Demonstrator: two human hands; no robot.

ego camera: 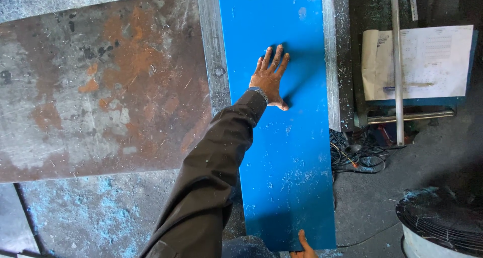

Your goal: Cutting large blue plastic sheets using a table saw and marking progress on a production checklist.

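Steadying a long blue panel (284, 152) laid over a grey metal rail (214, 52), beside a rusty steel plate (100, 87). Left hand (270, 79) flat mid-panel, fingers spread. Right hand (303, 248) at near end, grip mostly hidden. Probably calls for even pressure.

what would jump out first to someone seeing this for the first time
A long bright blue panel runs up the middle, and the left hand lies flat on it, fingers spread. The right hand only touches the panel's near edge at the bottom. To the left lies a big rusty steel plate.
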